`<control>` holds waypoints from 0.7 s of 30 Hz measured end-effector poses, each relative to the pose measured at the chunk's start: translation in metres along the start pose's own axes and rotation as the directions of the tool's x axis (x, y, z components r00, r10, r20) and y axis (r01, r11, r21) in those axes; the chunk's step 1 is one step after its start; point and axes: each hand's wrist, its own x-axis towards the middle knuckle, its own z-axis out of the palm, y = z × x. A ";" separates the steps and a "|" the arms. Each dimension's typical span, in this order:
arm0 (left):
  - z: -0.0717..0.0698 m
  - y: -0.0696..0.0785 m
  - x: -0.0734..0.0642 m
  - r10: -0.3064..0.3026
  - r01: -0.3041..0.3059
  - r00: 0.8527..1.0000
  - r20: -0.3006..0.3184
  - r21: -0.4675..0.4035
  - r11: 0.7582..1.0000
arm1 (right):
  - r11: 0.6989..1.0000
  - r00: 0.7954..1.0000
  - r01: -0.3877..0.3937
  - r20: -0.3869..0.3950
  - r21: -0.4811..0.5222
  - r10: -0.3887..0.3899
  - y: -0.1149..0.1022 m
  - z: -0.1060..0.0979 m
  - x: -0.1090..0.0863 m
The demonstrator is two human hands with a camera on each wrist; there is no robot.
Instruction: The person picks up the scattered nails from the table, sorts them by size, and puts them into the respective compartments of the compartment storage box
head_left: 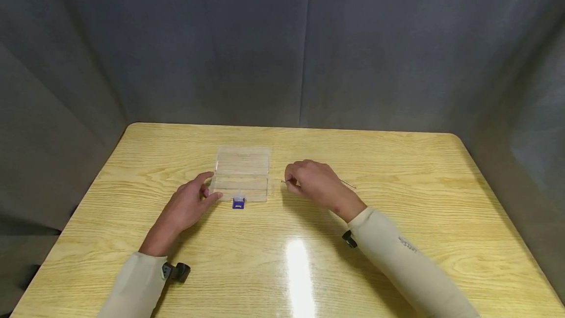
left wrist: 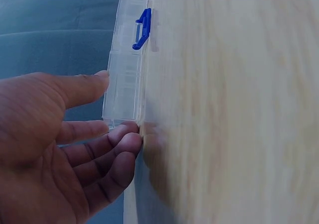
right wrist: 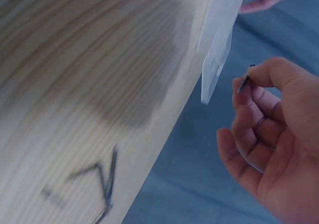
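A transparent plastic box (head_left: 242, 183) lies on the table with its lid (head_left: 243, 160) folded back and a blue latch (head_left: 238, 203) hanging at the front. My left hand (head_left: 190, 204) holds the box at its left end, thumb at the front corner and index finger toward the hinge. In the left wrist view, the other fingers curl beside the box's end. To the right of the box, my right hand (head_left: 315, 183) pinches a small thin dark metal piece (right wrist: 244, 82) between thumb and index finger; its exact kind I cannot tell.
Thin, angled dark metal pieces (right wrist: 104, 184) lie on the table in the right wrist view, blurred. One slim rod (head_left: 347, 183) shows beyond my right wrist. Grey curtains (head_left: 304, 48) hang behind the wooden table (head_left: 176, 146).
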 end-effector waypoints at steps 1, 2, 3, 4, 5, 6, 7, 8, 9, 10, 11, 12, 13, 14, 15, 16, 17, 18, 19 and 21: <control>0.000 0.000 0.000 0.002 -0.002 1.000 0.000 0.002 1.000 | 1.000 1.000 0.013 0.003 -0.004 -0.013 -0.004 0.001 0.004; 0.000 0.000 0.000 0.003 -0.003 1.000 -0.001 0.004 1.000 | 1.000 1.000 0.025 0.005 -0.007 -0.025 -0.007 0.003 0.008; 0.000 0.000 0.000 0.003 -0.003 1.000 -0.001 0.005 1.000 | 0.999 0.999 0.038 0.005 -0.011 -0.038 -0.011 0.005 0.012; 0.000 0.000 0.000 0.004 -0.004 1.000 -0.001 0.006 1.000 | 0.998 0.999 0.054 0.001 -0.018 -0.054 -0.014 0.006 0.016; 0.000 0.000 0.000 0.005 -0.005 1.000 -0.001 0.006 1.000 | 0.997 0.998 0.068 -0.003 -0.023 -0.068 -0.017 0.008 0.019; 0.000 0.001 0.000 0.008 -0.008 1.000 -0.001 0.007 1.000 | 0.996 0.997 0.080 -0.004 -0.027 -0.081 -0.019 0.009 0.023; 0.000 0.001 0.000 0.011 -0.011 1.000 -0.003 0.009 1.000 | 0.996 0.996 0.089 -0.002 -0.028 -0.089 -0.022 0.010 0.026; 0.000 0.001 0.001 0.015 -0.015 1.000 -0.005 0.009 1.000 | 0.996 0.996 0.091 0.001 -0.027 -0.091 -0.025 0.011 0.030; 0.000 0.001 0.001 0.020 -0.020 1.000 -0.006 0.007 1.000 | 0.995 0.996 0.092 0.004 -0.031 -0.092 -0.027 0.012 0.033; 0.000 0.002 0.001 0.025 -0.025 1.000 -0.007 0.006 1.000 | 0.995 0.996 0.091 0.011 -0.030 -0.090 -0.029 0.013 0.036; -0.001 0.002 0.002 0.030 -0.029 1.000 -0.008 0.003 1.000 | 0.996 0.996 0.085 0.020 -0.032 -0.085 -0.031 0.014 0.039; -0.001 0.003 0.002 0.032 -0.032 0.999 -0.009 0.002 0.999 | 0.996 0.996 0.082 0.028 -0.035 -0.081 -0.033 0.015 0.041; -0.001 0.003 0.003 0.033 -0.033 0.999 -0.012 0.003 0.999 | 0.996 0.996 0.081 0.034 -0.033 -0.080 -0.035 0.015 0.044; -0.001 0.003 0.003 0.032 -0.032 0.999 -0.016 0.003 0.999 | 0.996 0.996 0.080 0.039 -0.033 -0.079 -0.037 0.016 0.047; -0.001 0.003 0.003 0.030 -0.030 0.999 -0.018 0.005 1.000 | 0.996 0.996 0.084 0.041 -0.031 -0.082 -0.039 0.018 0.050; -0.001 0.002 0.003 0.027 -0.027 0.999 -0.021 0.007 1.000 | 0.996 0.996 0.084 0.045 -0.024 -0.083 -0.041 0.019 0.053; -0.001 0.002 0.002 0.025 -0.025 0.999 -0.024 0.008 1.000 | 0.996 0.995 0.085 0.047 -0.018 -0.084 -0.043 0.020 0.056; -0.001 0.002 0.002 0.022 -0.022 0.999 -0.024 0.010 1.000 | 0.996 0.995 0.087 0.050 -0.012 -0.087 -0.045 0.021 0.059; -0.001 0.001 0.001 0.021 -0.021 1.000 -0.023 0.010 1.000 | 0.996 0.995 0.087 0.056 -0.004 -0.086 -0.047 0.022 0.062; -0.001 0.001 0.000 0.016 -0.016 1.000 -0.014 0.010 1.000 | 0.996 0.994 0.087 0.067 0.006 -0.087 -0.051 0.025 0.067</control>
